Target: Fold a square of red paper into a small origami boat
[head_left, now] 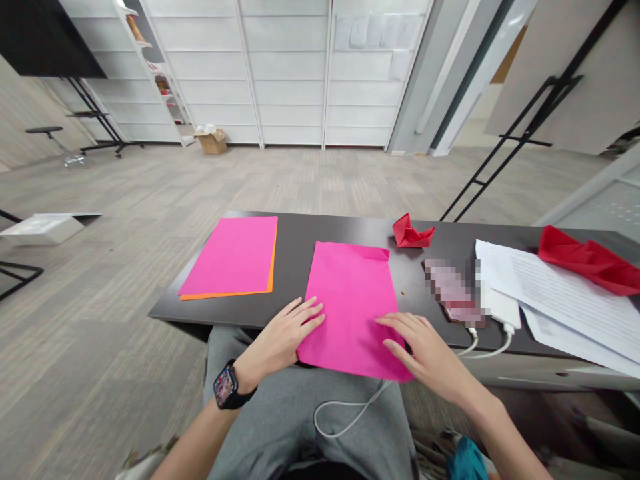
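A pink paper sheet (350,300) lies on the dark table (295,247) in front of me, its near edge hanging over the table's front. My left hand (283,340) rests flat with fingers stretched out at the sheet's lower left edge; a smartwatch sits on that wrist. My right hand (425,353) lies open, fingers spread, on the sheet's lower right corner. Neither hand holds anything.
A stack of pink and orange sheets (233,257) lies to the left. A folded red paper shape (411,233) sits behind the sheet. To the right are a blurred phone (453,293), a white power bank (500,307) with cables, printed pages (560,287) and crumpled red paper (590,260).
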The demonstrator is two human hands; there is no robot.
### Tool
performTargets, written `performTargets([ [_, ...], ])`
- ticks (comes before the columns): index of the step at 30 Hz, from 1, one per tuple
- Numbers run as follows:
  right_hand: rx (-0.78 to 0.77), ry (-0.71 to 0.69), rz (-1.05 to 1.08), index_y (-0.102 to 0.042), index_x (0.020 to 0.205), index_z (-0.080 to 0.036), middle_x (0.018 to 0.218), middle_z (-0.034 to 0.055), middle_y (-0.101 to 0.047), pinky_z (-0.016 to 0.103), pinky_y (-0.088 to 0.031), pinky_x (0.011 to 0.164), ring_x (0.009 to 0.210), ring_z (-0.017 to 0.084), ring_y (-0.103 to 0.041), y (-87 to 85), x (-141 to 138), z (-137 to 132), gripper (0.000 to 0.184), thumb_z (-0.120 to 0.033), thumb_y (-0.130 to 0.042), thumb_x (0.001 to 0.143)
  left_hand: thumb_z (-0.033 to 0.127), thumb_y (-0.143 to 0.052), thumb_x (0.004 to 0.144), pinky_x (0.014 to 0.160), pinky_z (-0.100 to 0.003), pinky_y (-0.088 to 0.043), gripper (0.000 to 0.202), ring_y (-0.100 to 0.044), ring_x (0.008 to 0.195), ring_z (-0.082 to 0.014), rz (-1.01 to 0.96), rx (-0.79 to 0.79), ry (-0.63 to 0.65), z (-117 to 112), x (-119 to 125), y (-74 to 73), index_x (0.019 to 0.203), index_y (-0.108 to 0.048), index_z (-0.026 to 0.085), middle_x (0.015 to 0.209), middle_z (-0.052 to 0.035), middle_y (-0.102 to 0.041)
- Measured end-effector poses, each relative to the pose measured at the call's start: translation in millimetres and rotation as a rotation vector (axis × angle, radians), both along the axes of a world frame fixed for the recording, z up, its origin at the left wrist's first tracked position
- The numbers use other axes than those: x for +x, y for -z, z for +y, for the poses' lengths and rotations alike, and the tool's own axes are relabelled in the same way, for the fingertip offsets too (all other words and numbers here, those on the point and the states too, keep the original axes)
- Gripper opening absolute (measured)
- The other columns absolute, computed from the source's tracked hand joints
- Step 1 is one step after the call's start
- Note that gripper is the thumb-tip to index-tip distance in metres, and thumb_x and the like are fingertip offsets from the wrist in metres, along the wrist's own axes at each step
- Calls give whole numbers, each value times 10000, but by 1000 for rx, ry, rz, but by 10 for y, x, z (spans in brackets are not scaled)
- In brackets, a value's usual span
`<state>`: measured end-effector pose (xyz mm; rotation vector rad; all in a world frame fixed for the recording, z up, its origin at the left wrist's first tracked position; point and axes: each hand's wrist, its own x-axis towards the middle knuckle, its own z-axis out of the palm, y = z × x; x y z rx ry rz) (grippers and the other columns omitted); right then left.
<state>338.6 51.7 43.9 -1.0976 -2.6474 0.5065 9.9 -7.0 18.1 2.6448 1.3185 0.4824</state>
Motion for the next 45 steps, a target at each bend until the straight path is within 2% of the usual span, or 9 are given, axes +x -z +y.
performTargets([
  [8,-245,-204,128,-447,1504,-321,1558,109,-454,624,-177,1205,1467,313,-357,-29,173,194,713,-738,-342,935,122,-536,914,1053,-414,-498,321,-616,1242,-212,-286,-10,-4,-25,-171,50,1188,-669,225,1229,-84,-706],
  [12,-376,-326,231,-453,1504,-301,1580,122,-414,617,-150,1210,1484,355,-308,-123,217,252,971,-914,-326,762,261,-494,996,906,-355,-556,220,-703,986,-196,-473,-31,-234,59,-124,8,1048,-696,193,1036,-70,-756],
  [16,-294,-217,206,-619,1330,-285,1509,124,-514,614,-208,1203,1423,329,-430,-106,52,301,631,-663,-657,826,364,-513,995,760,-295,-550,264,-679,809,-180,-569,-105,-429,160,-56,-93,948,-673,159,892,-46,-740],
  [18,-196,-185,150,-643,1273,-272,1514,115,-509,602,-219,1205,1420,295,-441,-46,-39,335,390,-440,-636,921,349,-536,979,771,-286,-543,236,-672,814,-173,-541,-148,-336,190,-70,-141,941,-670,158,893,-44,-733],
  [21,-107,-206,64,-550,1399,-273,1501,106,-525,570,-279,1187,1414,252,-453,58,-84,370,446,-225,-529,956,268,-651,889,862,-299,-540,156,-685,884,-178,-411,-233,-43,181,-171,-163,1012,-692,180,955,-46,-738],
  [28,-26,-217,91,-621,1342,-294,1367,88,-651,549,-346,1146,1314,256,-557,173,14,315,433,-199,-561,924,139,-599,882,1084,-408,-455,349,-579,1283,-234,-242,-133,140,60,-374,-11,1203,-683,244,1345,-104,-643],
  [33,-133,154,373,-739,937,-221,970,79,-774,381,-551,842,934,259,-709,165,-151,320,305,-413,-504,968,372,-518,979,844,-314,-538,281,-711,883,-210,-549,-220,-336,122,-214,-30,937,-717,178,927,-59,-771],
  [41,-139,395,411,-271,1537,-148,754,-8,-665,355,-537,731,653,205,-643,275,-385,385,688,-432,-507,957,434,-644,890,692,-298,-508,469,-679,690,-193,-815,-256,-824,415,113,-89,1249,-499,171,746,8,-701],
  [45,77,328,280,-553,1360,-194,888,61,-650,365,-524,789,788,225,-645,335,-442,355,414,-330,-419,993,385,-628,906,881,-385,-517,576,-697,959,-246,-728,-105,-825,381,152,-63,1394,-399,182,1021,-75,-716],
])
